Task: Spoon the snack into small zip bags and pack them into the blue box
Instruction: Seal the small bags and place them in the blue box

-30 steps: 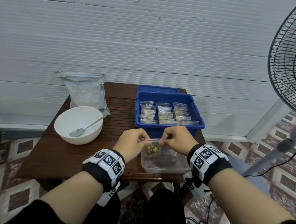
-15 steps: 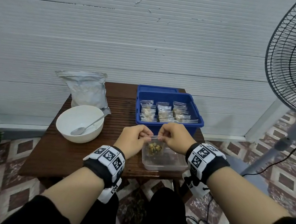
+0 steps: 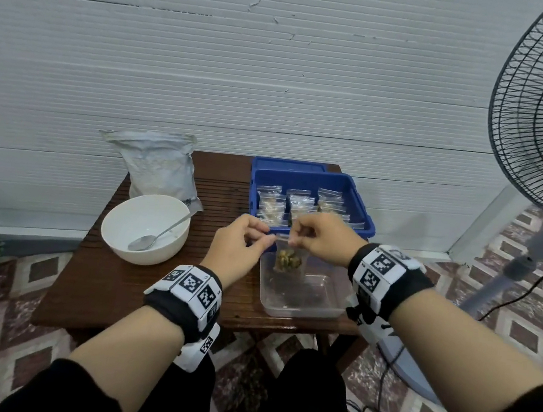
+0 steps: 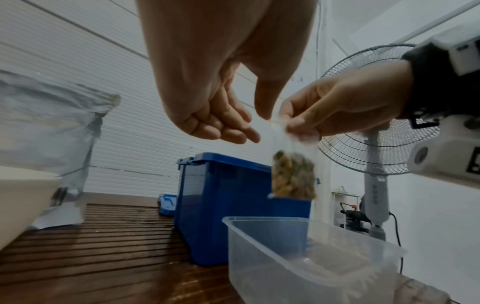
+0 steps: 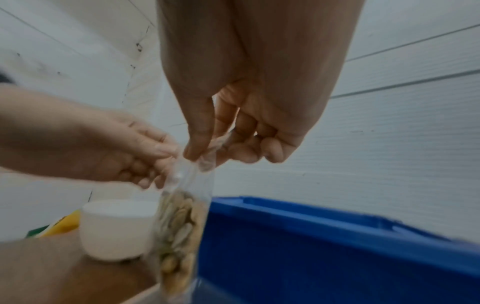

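1. Head view: your left hand (image 3: 240,246) and right hand (image 3: 321,240) pinch the two top corners of a small zip bag (image 3: 288,258) holding snack. The bag hangs above the clear tub (image 3: 325,308) at the counter's (image 3: 107,288) near edge.
2. Head view: the blue box (image 3: 362,214) behind already holds three rows of filled bags (image 3: 298,202). The white bowl (image 3: 121,238), with the spoon (image 3: 152,238) inside, looks scraped clean; the tub looks almost empty too. Judge the job close to done.
3. Left wrist view: your left thumb and forefinger meet at the bag's mouth, the other fingers loosely curled. Snack fills the bag's lower half.
4. Right wrist view: your right thumb and forefinger grip the bag's top edge. Whether the seal is pressed closed, you cannot tell.
5. Outstanding: finish the seal and place this bag in the blue box.
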The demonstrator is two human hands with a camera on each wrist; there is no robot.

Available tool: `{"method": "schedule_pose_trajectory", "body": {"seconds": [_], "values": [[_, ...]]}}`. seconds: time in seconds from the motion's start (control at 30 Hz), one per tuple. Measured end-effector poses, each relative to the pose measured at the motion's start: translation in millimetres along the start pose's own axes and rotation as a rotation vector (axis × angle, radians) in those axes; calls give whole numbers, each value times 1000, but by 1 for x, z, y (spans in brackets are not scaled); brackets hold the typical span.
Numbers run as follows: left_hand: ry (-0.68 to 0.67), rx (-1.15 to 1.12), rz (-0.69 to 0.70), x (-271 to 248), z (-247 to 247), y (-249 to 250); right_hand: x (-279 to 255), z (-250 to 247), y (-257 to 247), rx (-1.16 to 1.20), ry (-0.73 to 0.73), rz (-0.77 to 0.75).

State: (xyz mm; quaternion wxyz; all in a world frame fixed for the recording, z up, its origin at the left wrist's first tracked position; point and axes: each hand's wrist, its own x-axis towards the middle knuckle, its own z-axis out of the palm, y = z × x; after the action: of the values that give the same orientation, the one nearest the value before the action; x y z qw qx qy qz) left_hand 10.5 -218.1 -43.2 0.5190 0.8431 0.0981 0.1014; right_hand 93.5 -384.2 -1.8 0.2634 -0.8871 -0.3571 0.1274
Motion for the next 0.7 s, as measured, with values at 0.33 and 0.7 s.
{"method": "schedule_pose_trajectory", "body": {"seconds": [0.33,0.7], "values": [[160,-28,-111,29,-21,-28,70,-76,-21,-77,-84,-6],[80,-101,-222,78,-15,-46,164,-41,-2,-399,-720,38]]}}
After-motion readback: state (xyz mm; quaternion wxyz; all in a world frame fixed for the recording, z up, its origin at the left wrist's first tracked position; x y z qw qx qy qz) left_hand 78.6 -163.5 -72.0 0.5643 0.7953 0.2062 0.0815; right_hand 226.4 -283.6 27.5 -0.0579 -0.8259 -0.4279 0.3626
